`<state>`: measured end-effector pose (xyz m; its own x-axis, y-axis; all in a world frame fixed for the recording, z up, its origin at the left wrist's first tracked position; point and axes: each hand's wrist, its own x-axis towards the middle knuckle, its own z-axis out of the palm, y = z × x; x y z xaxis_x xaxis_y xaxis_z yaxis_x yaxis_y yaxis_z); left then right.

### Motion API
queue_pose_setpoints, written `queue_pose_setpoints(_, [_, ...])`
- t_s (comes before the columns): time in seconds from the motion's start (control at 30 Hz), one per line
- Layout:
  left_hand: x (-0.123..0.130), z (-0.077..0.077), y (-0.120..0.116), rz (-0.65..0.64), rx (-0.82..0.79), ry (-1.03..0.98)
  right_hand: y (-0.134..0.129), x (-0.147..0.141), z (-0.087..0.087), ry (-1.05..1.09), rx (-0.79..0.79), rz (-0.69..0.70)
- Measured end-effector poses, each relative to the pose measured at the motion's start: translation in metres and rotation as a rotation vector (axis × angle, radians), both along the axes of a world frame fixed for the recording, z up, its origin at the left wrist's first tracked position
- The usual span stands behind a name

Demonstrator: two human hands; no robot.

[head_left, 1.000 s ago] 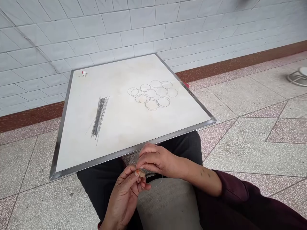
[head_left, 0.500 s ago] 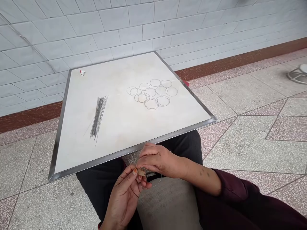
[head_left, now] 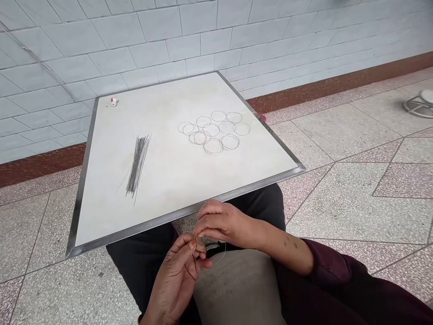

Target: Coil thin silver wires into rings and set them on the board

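Together — left hand (head_left: 176, 273) and right hand (head_left: 223, 224) pinch thin wire (head_left: 225, 253)

One counter (head_left: 169, 180), one wire bundle (head_left: 137, 166) (strands too dense to count), about a dozen rings (head_left: 219, 131) — overlaps blur the tally — one red-and-white object (head_left: 114, 102), one stool (head_left: 419, 107), one left hand (head_left: 177, 273), one right hand (head_left: 225, 225), one tan piece (head_left: 200, 246), one looped wire (head_left: 224, 253).

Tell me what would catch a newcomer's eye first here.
First, the overlapping thin rings toward the right of the white table, with a bundle of dark straight wires to their left. Then the left hand and right hand, close together below the table's near edge, with a thin curved wire.
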<state>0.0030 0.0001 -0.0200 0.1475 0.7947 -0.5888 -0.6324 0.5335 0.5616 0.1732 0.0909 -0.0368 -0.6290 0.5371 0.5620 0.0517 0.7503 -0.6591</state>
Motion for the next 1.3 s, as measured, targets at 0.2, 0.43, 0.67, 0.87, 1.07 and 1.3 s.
queue_pose_setpoints(0.2, [-0.0011,-0.0007,-0.0006,-0.002,0.005,0.048,0.0021,0.0042,-0.0029,0.019,-0.022,0.039])
queue_pose_setpoints(0.43, [-0.0009,-0.0028,-0.0018,-0.028,0.027,0.035,0.0037,0.0023,-0.0024,0.066,0.006,0.042])
queue_pose_setpoints(0.67, [0.0010,-0.0004,-0.0038,0.035,-0.001,0.016,0.0010,0.0040,0.0010,0.050,-0.125,0.055])
queue_pose_setpoints(0.87, [0.0040,-0.0006,-0.0065,0.066,-0.017,-0.001,-0.0035,0.0013,-0.0031,0.026,0.001,0.032])
queue_pose_setpoints(1.07, [0.0063,0.0012,-0.0045,0.103,-0.013,0.003,-0.0040,-0.0004,-0.0011,-0.003,-0.043,-0.004])
queue_pose_setpoints(1.3, [0.0039,0.0032,-0.0045,0.145,-0.031,0.037,-0.0028,0.0005,0.0035,0.026,-0.184,-0.027])
